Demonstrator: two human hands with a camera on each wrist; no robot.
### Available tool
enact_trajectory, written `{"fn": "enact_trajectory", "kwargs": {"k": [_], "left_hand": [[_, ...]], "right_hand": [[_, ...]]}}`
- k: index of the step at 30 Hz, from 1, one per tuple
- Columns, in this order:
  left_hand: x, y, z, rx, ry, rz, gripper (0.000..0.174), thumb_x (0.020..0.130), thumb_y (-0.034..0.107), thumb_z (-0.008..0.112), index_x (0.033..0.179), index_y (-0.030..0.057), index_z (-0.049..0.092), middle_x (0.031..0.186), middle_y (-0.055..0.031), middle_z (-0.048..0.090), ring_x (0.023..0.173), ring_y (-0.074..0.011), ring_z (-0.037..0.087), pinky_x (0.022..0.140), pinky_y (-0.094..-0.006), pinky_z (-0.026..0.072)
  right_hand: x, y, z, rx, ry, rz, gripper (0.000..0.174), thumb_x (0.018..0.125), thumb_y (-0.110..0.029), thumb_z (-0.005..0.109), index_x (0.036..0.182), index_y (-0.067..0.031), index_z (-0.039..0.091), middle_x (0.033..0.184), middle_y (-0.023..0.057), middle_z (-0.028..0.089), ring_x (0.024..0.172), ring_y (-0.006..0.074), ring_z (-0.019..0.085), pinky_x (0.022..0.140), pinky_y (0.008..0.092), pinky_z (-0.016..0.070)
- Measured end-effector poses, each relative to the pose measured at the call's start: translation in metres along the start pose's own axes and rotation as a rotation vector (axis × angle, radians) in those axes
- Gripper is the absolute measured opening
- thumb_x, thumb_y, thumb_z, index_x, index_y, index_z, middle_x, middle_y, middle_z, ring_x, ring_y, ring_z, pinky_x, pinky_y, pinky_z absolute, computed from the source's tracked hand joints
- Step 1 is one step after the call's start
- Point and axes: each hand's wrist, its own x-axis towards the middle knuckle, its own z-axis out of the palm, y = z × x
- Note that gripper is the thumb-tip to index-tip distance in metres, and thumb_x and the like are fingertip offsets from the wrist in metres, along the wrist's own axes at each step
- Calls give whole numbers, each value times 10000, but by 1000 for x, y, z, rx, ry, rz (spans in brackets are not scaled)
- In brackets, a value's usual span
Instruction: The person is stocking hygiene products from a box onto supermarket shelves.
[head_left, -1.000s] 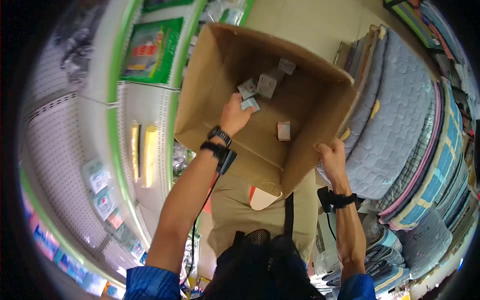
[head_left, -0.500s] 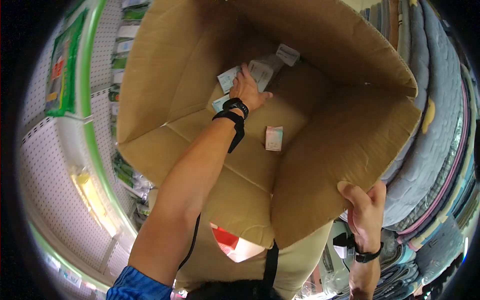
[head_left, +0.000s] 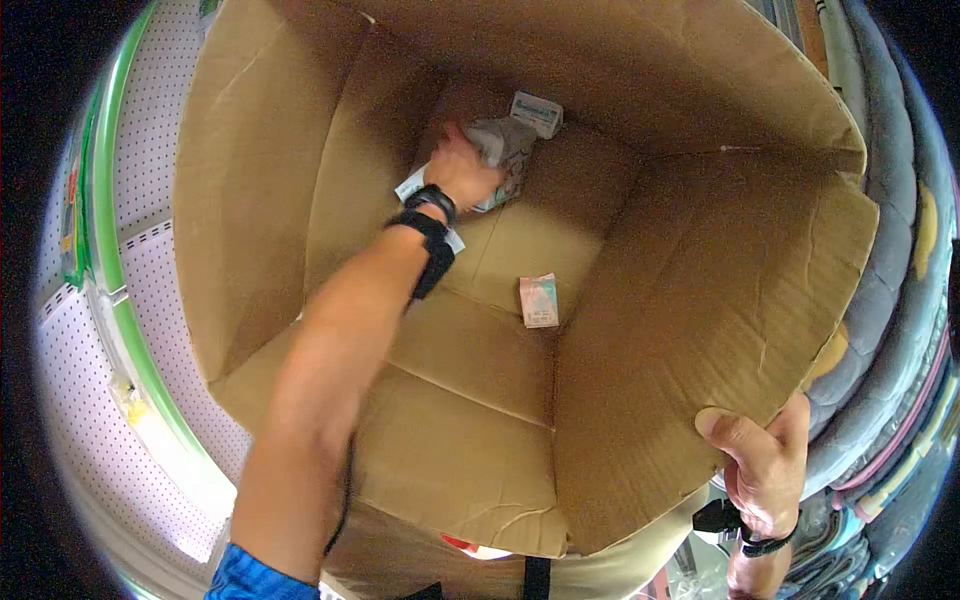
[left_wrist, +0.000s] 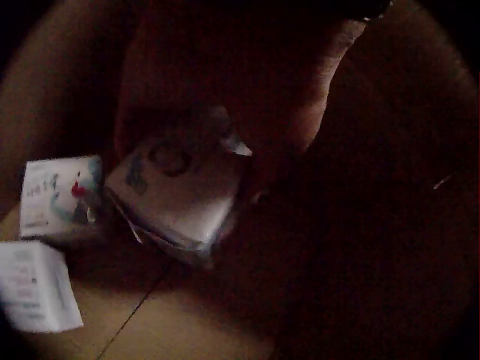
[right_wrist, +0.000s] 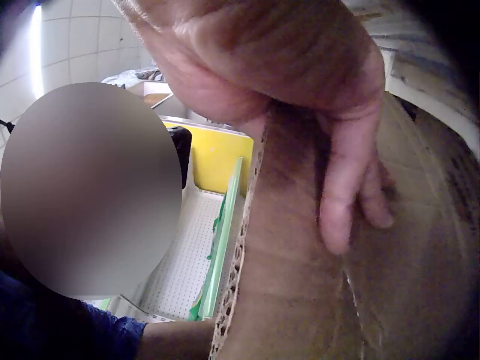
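A large open cardboard box (head_left: 690,300) fills the middle of the head view. Deep inside it, my left hand (head_left: 462,172) grips a plastic-wrapped pack (head_left: 507,142), blurred there; the left wrist view shows this pack (left_wrist: 180,187) under the dark hand, with printing on its face. Beside it lie a small white box (left_wrist: 61,193) with a red and teal print and another white box (left_wrist: 37,289). A white box (head_left: 538,115) sits at the far inner wall, and a pink-and-teal box (head_left: 538,302) lies nearer. My right hand (head_left: 760,460) holds the box's right edge, thumb inside, fingers (right_wrist: 341,202) outside.
Perforated white shelving (head_left: 165,180) with green edging (head_left: 110,200) runs along the left. Folded quilted mats (head_left: 890,250) are stacked close by the box's right side. The box's near edge stands against the person's trousers (head_left: 400,555).
My left hand has gone from a small white box to the wrapped pack and taken hold of it. The box looms larger in view; my right hand keeps its grip on the edge.
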Motion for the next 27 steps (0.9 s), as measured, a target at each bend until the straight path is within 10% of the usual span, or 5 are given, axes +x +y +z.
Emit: {"fn": "enact_trajectory", "kwargs": {"k": [2, 7, 15, 23, 27], "left_hand": [[8, -10, -28, -55, -207, 26, 892, 757, 466, 747, 1418, -38, 422, 1002, -203, 715, 958, -305, 682, 849, -422, 543], [-26, -7, -123, -730, -764, 4, 532, 848, 449, 688, 1223, 74, 648, 1065, -73, 691, 990, -195, 625, 844, -350, 498], [-138, 34, -215, -945, -629, 211, 777, 827, 242, 716, 1475, 10, 354, 1366, -95, 546, 1258, -201, 523, 1081, -356, 398], [-292, 32, -314, -1021, -224, 463, 962, 827, 233, 784, 1557, 5, 201, 1401, -158, 501, 1294, -224, 483, 1083, -373, 396], [-401, 26, -391, -487, 210, 448, 1129, 708, 281, 839, 1589, 76, 163, 1492, -154, 395, 1293, -262, 463, 1073, -427, 405]], "right_hand": [[6, 2, 1, -17, -21, -9, 212, 805, -9, 666, 1012, 38, 661, 830, 39, 679, 682, 128, 586, 604, 271, 434], [17, 7, 4, -21, -34, -38, 177, 820, -19, 661, 991, 27, 668, 787, 25, 663, 649, 110, 563, 574, 259, 412], [40, 26, -9, -109, -38, -85, 217, 839, -65, 648, 1044, 7, 648, 712, 33, 622, 460, 96, 475, 411, 232, 325], [31, 6, 6, -285, -142, -168, 282, 908, -142, 677, 1120, 15, 577, 926, 59, 658, 775, 141, 607, 636, 293, 489], [71, -17, -3, -478, -274, -347, 495, 946, -276, 621, 1324, 19, 498, 1062, 133, 651, 880, 242, 685, 517, 364, 608]]}}
